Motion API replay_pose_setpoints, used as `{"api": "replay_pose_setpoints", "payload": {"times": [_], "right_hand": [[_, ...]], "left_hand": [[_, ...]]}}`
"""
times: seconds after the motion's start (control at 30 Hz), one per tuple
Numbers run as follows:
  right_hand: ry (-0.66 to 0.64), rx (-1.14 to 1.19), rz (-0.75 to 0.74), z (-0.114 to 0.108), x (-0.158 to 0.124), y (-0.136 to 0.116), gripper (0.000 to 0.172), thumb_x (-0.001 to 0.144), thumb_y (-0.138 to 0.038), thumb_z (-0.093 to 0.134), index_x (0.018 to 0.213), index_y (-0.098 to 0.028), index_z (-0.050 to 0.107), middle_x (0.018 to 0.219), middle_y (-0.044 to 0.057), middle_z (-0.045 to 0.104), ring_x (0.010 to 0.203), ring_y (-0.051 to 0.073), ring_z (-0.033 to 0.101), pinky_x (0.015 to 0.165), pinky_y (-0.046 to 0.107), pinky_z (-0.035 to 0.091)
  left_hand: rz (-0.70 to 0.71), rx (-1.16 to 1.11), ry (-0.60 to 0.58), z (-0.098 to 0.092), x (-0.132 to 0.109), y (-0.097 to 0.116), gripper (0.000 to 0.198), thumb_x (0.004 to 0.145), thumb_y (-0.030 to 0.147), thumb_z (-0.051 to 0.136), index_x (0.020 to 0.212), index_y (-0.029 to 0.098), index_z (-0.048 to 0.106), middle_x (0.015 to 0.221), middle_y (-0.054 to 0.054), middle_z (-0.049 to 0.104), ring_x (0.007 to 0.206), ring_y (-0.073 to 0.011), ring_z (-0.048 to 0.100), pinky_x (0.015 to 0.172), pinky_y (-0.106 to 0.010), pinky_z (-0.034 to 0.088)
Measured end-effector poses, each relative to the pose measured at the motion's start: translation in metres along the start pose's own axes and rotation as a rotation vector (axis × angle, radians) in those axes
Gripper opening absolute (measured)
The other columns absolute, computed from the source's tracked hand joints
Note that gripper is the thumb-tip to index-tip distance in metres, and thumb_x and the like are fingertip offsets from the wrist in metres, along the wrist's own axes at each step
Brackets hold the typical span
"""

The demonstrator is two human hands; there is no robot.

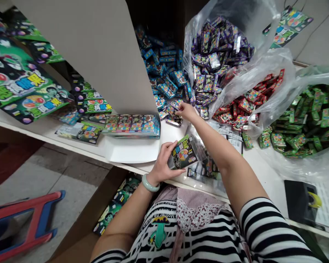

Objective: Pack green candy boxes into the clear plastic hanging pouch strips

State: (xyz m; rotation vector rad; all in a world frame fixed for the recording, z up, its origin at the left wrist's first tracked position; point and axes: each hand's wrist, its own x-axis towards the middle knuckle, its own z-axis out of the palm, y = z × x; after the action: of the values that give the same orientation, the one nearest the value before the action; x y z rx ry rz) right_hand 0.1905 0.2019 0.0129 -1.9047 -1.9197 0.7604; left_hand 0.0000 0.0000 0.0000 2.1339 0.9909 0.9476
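A dark printed plastic pouch [184, 153] with balloon-like coloured pictures rests in my left hand [163, 164], whose fingers and thumb grip its left side. Clear plastic shows along the pouch's right end. Farther forward, my right hand [188, 112] is closed in a pinch at the small purple boxes [173, 119] lying on the white table; its fingertips touch one, partly hidden by the fingers. Just behind them is a pile of small blue boxes [167, 78]. Under my right forearm lie more flat pouches [205, 168].
Clear plastic bags hold purple boxes [216, 44], red boxes [245, 106] and green boxes [315, 113]. A white tray [131, 151] carries a row of filled packs [131, 126]. A grey panel [95, 47] stands left. A black tape dispenser [301, 202] is at right; a red-blue stool [30, 219] stands below.
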Motion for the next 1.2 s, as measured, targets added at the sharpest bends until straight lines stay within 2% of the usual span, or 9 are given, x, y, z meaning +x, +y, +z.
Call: {"api": "replay_pose_setpoints", "payload": {"times": [0.13,0.3,0.47,0.53,0.67,0.77,0.93,1.03,1.2], "right_hand": [[-0.035,0.503,0.182,-0.026,-0.053,0.031,0.016,0.077,-0.024,0.07,0.079,-0.018,0.055,0.072,-0.002,0.063,0.066,0.011,0.06,0.07,0.027,0.053],[-0.034,0.803,0.22,-0.06,-0.143,0.08,0.017,0.073,-0.027,0.07,0.08,-0.019,0.057,0.072,-0.002,0.062,0.064,0.011,0.058,0.065,0.026,0.052],[0.297,0.117,0.057,-0.079,-0.209,0.107,0.019,0.083,-0.024,0.063,0.101,-0.017,0.066,0.096,0.008,0.067,0.085,0.02,0.062,0.08,0.034,0.051],[0.284,-0.167,0.021,-0.078,-0.225,0.107,0.021,0.086,-0.023,0.064,0.105,-0.015,0.067,0.108,0.014,0.066,0.095,0.025,0.062,0.084,0.037,0.049],[0.079,-0.151,-0.033,-0.078,-0.236,0.115,0.037,0.086,-0.037,0.07,0.115,-0.014,0.066,0.109,0.013,0.067,0.095,0.024,0.064,0.082,0.035,0.05],[0.083,-0.059,-0.034,-0.089,-0.235,0.137,0.044,0.086,-0.041,0.071,0.12,-0.016,0.064,0.115,0.013,0.069,0.105,0.026,0.063,0.093,0.04,0.049],[-0.117,-0.158,-0.1,-0.091,-0.233,0.159,0.089,0.069,-0.052,0.083,0.145,-0.023,0.049,0.161,0.017,0.036,0.151,0.041,0.023,0.116,0.062,0.025],[-0.185,-0.196,-0.105,-0.077,-0.229,0.151,0.09,0.075,-0.048,0.08,0.152,-0.025,0.04,0.166,0.015,0.024,0.154,0.041,0.012,0.117,0.066,0.02],[-0.229,-0.301,-0.211,-0.06,-0.221,0.13,0.086,0.074,-0.047,0.081,0.148,-0.02,0.047,0.164,0.017,0.028,0.154,0.04,0.015,0.12,0.063,0.016]], "left_hand": [[-0.016,0.016,0.015,0.0,0.004,-0.001,0.098,0.074,0.058,0.076,0.154,0.025,0.029,0.131,-0.014,0.045,0.125,-0.0327,0.049,0.109,-0.055,0.044],[-0.006,0.058,0.054,0.006,0.011,-0.004,0.093,0.076,0.059,0.074,0.153,0.026,0.032,0.128,-0.012,0.046,0.124,-0.0313,0.051,0.109,-0.052,0.045],[0.007,0.119,0.05,0.013,0.023,-0.005,0.091,0.076,0.061,0.073,0.151,0.026,0.036,0.128,-0.012,0.047,0.125,-0.0328,0.051,0.109,-0.053,0.045],[0.011,0.136,0.045,0.016,0.027,-0.003,0.092,0.076,0.063,0.073,0.151,0.025,0.037,0.126,-0.013,0.048,0.123,-0.0332,0.052,0.108,-0.054,0.046],[0.039,0.168,0.004,0.022,0.03,-0.001,0.093,0.074,0.064,0.074,0.15,0.023,0.039,0.125,-0.014,0.049,0.121,-0.033,0.054,0.106,-0.052,0.049],[0.039,0.185,-0.034,0.022,0.028,-0.003,0.094,0.073,0.064,0.074,0.15,0.021,0.04,0.125,-0.015,0.049,0.122,-0.0333,0.054,0.106,-0.052,0.048],[0.011,0.191,-0.126,0.023,0.03,-0.004,0.093,0.073,0.065,0.073,0.15,0.022,0.04,0.124,-0.012,0.049,0.119,-0.032,0.055,0.107,-0.052,0.048],[0.017,0.194,-0.17,0.025,0.034,-0.003,0.093,0.074,0.064,0.073,0.15,0.023,0.038,0.124,-0.011,0.049,0.12,-0.0313,0.055,0.107,-0.052,0.047],[0.018,0.209,-0.138,0.023,0.033,-0.004,0.093,0.074,0.067,0.071,0.149,0.022,0.04,0.123,-0.012,0.049,0.118,-0.0308,0.056,0.107,-0.051,0.048]]}}
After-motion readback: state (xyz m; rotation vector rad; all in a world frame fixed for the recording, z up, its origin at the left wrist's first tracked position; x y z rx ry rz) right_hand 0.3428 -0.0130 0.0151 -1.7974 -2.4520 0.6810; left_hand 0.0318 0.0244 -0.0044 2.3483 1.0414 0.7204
